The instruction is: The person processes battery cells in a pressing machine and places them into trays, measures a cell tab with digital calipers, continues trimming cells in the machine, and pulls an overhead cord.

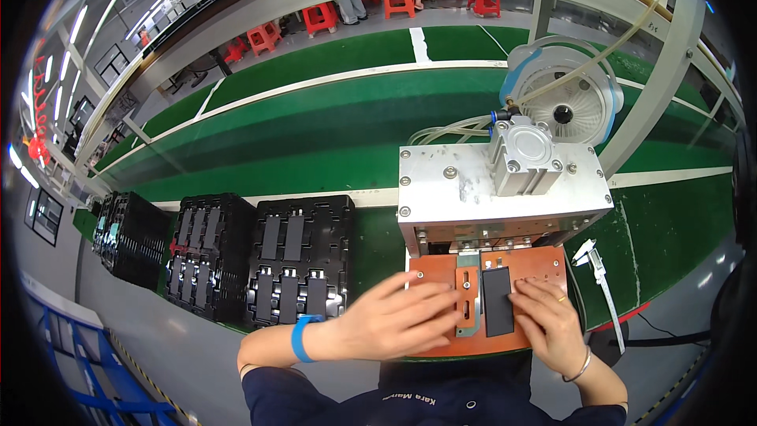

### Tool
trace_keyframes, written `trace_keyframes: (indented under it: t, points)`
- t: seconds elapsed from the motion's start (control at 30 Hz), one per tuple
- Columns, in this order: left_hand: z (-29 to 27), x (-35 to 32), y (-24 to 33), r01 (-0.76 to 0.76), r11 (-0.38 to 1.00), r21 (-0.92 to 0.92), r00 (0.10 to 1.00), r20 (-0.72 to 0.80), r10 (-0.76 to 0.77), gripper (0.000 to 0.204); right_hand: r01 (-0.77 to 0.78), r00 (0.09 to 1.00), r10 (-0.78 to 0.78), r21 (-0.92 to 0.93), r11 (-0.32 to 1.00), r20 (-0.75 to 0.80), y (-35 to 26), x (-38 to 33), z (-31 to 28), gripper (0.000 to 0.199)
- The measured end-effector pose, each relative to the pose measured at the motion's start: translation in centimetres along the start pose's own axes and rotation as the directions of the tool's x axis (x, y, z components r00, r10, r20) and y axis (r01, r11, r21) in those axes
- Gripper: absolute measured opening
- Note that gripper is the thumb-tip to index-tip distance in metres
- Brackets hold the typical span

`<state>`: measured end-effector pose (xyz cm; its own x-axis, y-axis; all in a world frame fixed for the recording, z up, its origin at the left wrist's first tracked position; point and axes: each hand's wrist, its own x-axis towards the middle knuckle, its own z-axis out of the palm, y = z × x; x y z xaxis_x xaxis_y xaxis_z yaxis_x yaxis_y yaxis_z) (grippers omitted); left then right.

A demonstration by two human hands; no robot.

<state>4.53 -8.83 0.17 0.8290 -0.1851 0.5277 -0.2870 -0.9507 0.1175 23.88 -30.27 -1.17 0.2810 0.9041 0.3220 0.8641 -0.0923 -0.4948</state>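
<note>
A flat black rectangular piece [498, 302] with small shiny tabs at its far end lies on the orange base plate [426, 270] of a small metal press [430, 170]. Beside it, to the left, a slotted guide block [467, 308] with a screw is fixed to the plate. My left hand [406, 317] hovers over the plate's left part, fingers stretched toward the guide block and holding nothing. On the other side, my right hand [554, 326] has its fingers extended, the tips at the black piece's right edge without gripping it.
Stacked black trays [343, 225] with similar black pieces stand on the left of the green bench. A digital caliper [601, 288] lies to the right. Behind the press are a white fan [564, 102], air hoses and a slanting frame post [658, 71]. Red stools [398, 2] stand farther off.
</note>
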Motion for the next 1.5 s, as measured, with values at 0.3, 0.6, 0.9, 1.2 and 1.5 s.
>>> trace_keyframes:
  t: [0.3,0.6,0.9,1.2,1.5]
  points:
    - [5.3,0.3,0.0,0.029,0.924,-0.381,0.946,0.308,0.098,0.071,-0.006,0.999,-0.003,0.168,0.986,0.052,0.5,1.7,-0.4,0.024]
    - [5.2,0.3,-0.1,0.054,0.89,-0.452,0.934,0.339,0.115,0.064,-0.035,0.999,0.033,0.152,0.988,0.016,0.9,2.5,0.5,0.025]
    - [5.1,0.4,-0.1,0.045,0.907,-0.419,0.92,0.371,0.126,0.067,0.002,0.999,-0.004,0.062,0.998,0.032,1.0,2.4,0.7,0.028]
    - [5.0,0.4,0.0,0.049,0.913,-0.404,0.922,0.371,0.114,0.069,0.047,0.998,-0.047,-0.001,0.999,0.04,0.8,2.2,0.8,0.03]
    - [5.3,0.2,-0.1,0.016,0.92,-0.391,0.941,0.316,0.118,0.071,0.076,0.996,-0.073,-0.055,0.996,0.052,0.6,2.0,0.9,0.032]
